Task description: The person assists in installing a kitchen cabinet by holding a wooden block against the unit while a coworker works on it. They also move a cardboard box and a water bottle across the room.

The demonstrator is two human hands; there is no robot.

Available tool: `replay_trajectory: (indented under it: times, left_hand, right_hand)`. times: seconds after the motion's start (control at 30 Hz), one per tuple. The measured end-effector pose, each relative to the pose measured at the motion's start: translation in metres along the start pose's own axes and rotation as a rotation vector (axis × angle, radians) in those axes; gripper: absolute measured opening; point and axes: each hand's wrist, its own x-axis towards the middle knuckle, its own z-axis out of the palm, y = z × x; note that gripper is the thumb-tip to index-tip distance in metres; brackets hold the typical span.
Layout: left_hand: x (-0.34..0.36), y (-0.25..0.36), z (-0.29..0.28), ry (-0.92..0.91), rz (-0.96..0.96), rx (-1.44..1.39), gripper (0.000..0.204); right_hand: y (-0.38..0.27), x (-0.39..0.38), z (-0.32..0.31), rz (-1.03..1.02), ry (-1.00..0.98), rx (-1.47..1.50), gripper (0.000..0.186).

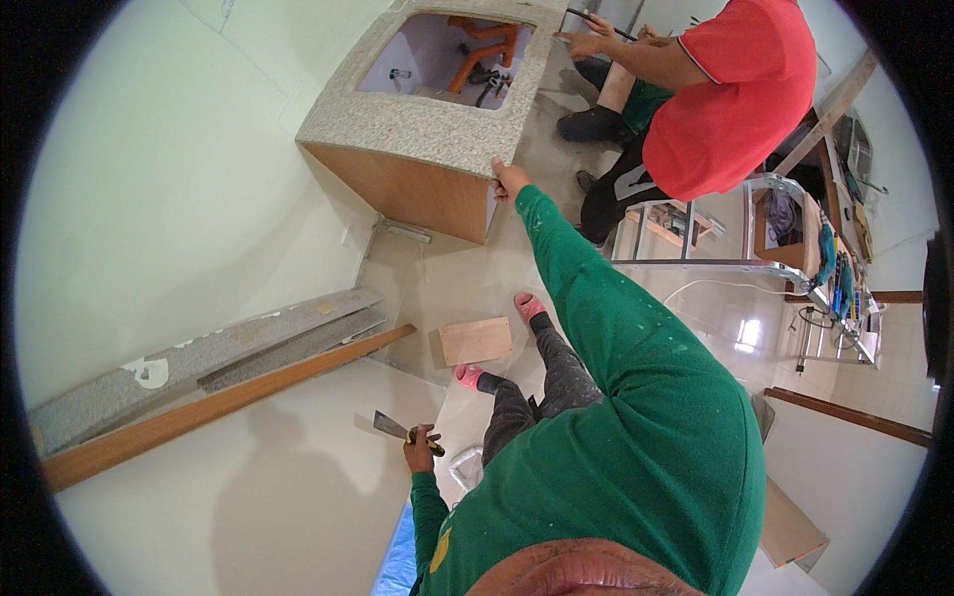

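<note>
L hand (pixel 420 453): fingers wrapped round handle of putty knife (pixel 394 427); held low, out to person's L, near L leg. Metal blade points away from body, clear of hand; handle yellow/blk where visible.

R hand (pixel 510 183): arm stretched fwd, fingers at near R corner of bench (pixel 407 121), touching edge. Can't tell if gripping or just resting there.

Bench: speckled stone top, wood-look side panel (pixel 397 189). Big rounded-corner cutout (pixel 383 77) in top; orange pipes (pixel 482 62) visible inside, plus sm. dark fittings.

Floor: lt. wood board (pixel 475 341) lies flat betw. bench and person, just beside pink slippers (pixel 528 306) on person's feet.

L side: speckled stone strip (pixel 248 333), white patch on it; second, darker strip alongside; brown wood plank (pixel 238 402) parallel, nearest person.

R of bench: co-worker (pixel 730 99), red shirt, low down, dark rod-like item (pixel 608 28) at hands. Metal stepladder (pixel 686 263) behind co-worker, tools (pixel 843 288) bunched at its far R end.

Blue sheet (pixel 397 558), bottom edge, by L sleeve.
</note>
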Motion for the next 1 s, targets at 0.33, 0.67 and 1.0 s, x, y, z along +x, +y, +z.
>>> replay_trajectory:
  times: [0.33, 0.67, 1.0]
  left_hand:
    - [0.022, 0.019, 0.029, -0.047, 0.045, -0.036, 0.036]
    - [0.039, 0.051, 0.058, -0.08, 0.071, 0.004, 0.035]
    - [0.061, 0.058, 0.081, -0.055, 0.084, -0.086, 0.036]
  right_hand:
    - [0.001, 0.002, -0.003, 0.03, -0.048, -0.027, 0.052]
    - [0.004, 0.009, -0.004, -0.017, -0.048, -0.071, 0.055]
    - [-0.001, 0.007, -0.007, 0.002, -0.081, -0.102, 0.054]
